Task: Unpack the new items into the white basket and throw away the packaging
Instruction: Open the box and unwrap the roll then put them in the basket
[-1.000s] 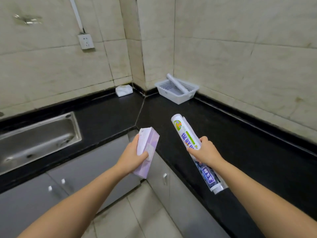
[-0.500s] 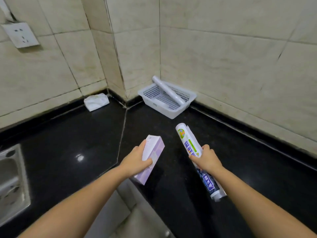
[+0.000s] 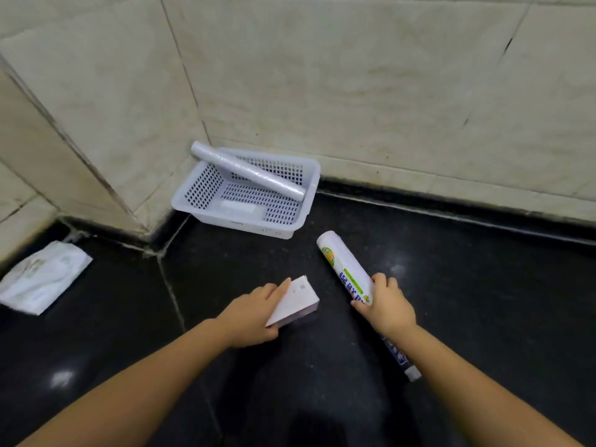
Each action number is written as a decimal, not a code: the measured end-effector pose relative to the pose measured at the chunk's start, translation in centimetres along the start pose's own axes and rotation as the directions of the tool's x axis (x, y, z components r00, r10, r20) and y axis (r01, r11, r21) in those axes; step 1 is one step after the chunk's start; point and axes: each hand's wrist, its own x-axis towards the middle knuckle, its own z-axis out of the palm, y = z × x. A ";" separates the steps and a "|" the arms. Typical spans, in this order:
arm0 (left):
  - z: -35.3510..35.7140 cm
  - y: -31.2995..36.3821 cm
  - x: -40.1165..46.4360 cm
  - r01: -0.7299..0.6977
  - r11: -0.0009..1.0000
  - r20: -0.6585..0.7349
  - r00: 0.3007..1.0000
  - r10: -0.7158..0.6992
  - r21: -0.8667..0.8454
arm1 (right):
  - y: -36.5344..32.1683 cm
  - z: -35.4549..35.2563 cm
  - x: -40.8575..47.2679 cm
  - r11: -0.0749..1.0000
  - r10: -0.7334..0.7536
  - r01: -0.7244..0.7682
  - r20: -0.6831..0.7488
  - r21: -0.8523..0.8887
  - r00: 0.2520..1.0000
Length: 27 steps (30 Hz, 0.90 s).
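Now left hand (image 3: 254, 314) grips the box (image 3: 295, 304), right hand (image 3: 388, 309) grips the printed roll (image 3: 346, 269) near the basket (image 3: 303, 217).

two rolls (image 3: 248, 171) (image 3: 350, 269), one box (image 3: 295, 304), one basket (image 3: 245, 222), one packet (image 3: 42, 279).

Box (image 3: 295, 304) and roll (image 3: 350, 275) lower, perhaps on counter (image 3: 451, 285).

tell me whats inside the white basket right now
A clear plastic-wrapped roll leans across the white basket, one end over the rim. The floor under it is partly hidden.
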 end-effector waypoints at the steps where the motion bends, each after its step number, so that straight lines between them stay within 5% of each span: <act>1: 0.3 -0.4 0.3 -0.012 1.000 -0.006 1.000 0.012 0.007 | 0.0 0.2 -0.1 1.000 0.011 -0.011 -0.013 -0.006 1.000; 12: -0.5 3.9 3.8 0.073 0.980 -0.227 0.967 -0.116 -0.188 | 0.2 -0.2 -0.4 0.999 0.036 -0.036 0.016 0.015 0.999; 16: -3.4 4.8 2.2 -0.049 0.959 -0.422 0.903 -0.076 -0.279 | -1.5 -3.2 -0.8 0.988 -0.145 0.138 -0.128 -0.063 0.981; 20: -6.3 5.7 0.9 -0.191 0.934 -0.546 0.838 -0.005 -0.301 | -4.8 -7.0 -1.9 0.888 -0.330 0.342 -0.092 0.308 0.939; 27: -8.3 7.0 0.1 -0.280 0.943 -0.607 0.786 0.119 -0.177 | -6.6 -9.3 -3.0 0.790 -0.439 0.354 0.060 0.500 0.896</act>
